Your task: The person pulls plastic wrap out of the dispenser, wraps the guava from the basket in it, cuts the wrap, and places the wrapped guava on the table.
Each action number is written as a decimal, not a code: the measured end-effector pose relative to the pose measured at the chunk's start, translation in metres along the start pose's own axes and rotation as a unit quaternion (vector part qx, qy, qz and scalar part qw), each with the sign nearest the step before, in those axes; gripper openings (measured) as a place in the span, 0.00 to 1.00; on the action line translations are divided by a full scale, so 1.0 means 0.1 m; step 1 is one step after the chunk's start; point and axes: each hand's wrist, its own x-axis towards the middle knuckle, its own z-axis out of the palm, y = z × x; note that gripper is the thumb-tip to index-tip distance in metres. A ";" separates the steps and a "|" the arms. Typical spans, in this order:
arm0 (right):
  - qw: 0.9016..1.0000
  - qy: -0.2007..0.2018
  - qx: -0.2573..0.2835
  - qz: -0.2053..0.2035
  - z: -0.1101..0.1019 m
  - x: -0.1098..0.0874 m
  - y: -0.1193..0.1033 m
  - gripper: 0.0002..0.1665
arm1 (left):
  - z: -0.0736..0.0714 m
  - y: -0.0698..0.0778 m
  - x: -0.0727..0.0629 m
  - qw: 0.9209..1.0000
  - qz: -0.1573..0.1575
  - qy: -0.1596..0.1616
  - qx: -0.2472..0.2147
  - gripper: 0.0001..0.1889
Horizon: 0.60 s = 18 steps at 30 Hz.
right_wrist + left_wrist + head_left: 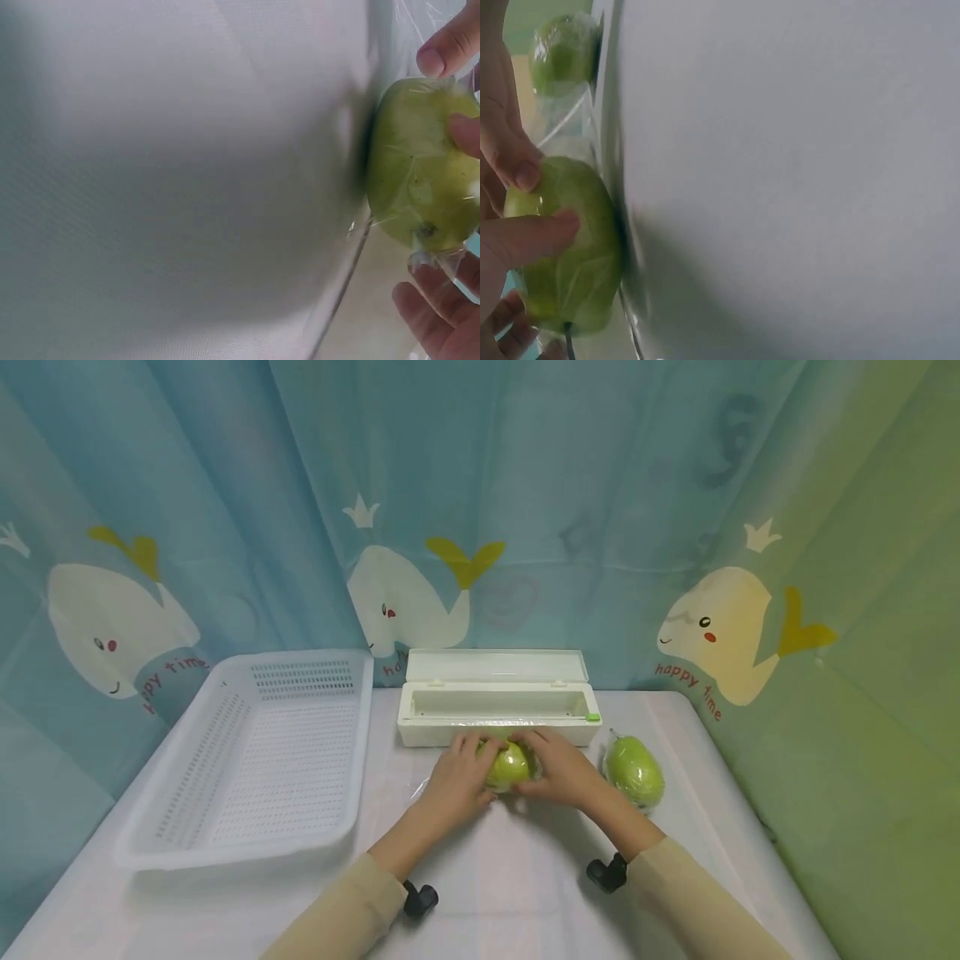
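A green fruit (pixel 508 766) with clear plastic film over it sits on the table in front of a white cling film box (pixel 498 731). My left hand (pixel 456 778) holds its left side, with the thumb laid across the film in the left wrist view. From the right, my right hand (pixel 561 768) grips the same fruit, its fingers and thumb bent about that side. Loose film (pixel 574 131) stretches out from one end of the fruit. A second green fruit (pixel 634 770), wrapped in film, lies to the right of my right hand.
A white plastic basket (pixel 358 760) stands on the left of the white table (pixel 525 893). The box's lid (pixel 497 666) is raised at the back, and a green slider (pixel 593 717) sits at its right end. A whale-print curtain (pixel 570 485) hangs behind.
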 end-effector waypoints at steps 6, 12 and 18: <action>1.000 -0.003 0.009 0.006 0.01 0.01 0.02 0.44 | -0.03 -0.07 0.10 0.999 -0.015 -0.027 -0.015 0.43; 1.000 0.021 -0.005 -0.003 0.03 -0.03 0.00 0.51 | -0.05 -0.11 0.16 0.999 -0.017 -0.046 0.005 0.41; 0.994 0.087 -0.061 -0.002 0.06 -0.08 -0.03 0.50 | -0.08 -0.12 0.18 0.999 -0.026 -0.044 -0.001 0.43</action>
